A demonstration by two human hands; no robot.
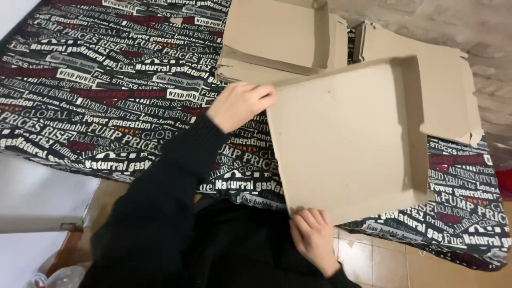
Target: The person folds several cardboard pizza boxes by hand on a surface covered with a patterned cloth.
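Observation:
A flat brown cardboard box tray [346,138] with low raised walls on its far and right sides lies in front of me, tilted over the table's near edge. My left hand [240,104] grips its far left corner, fingers curled over the edge. At the near left corner, my right hand [313,234] pinches the tray's edge from below. Both arms wear black sleeves.
The table carries a black cloth [96,80] printed with white and red lettering. A stack of folded cardboard pieces [277,37] lies at the back, and another flattened cardboard sheet [448,90] sits under the tray's right side. Tiled floor [384,261] shows below.

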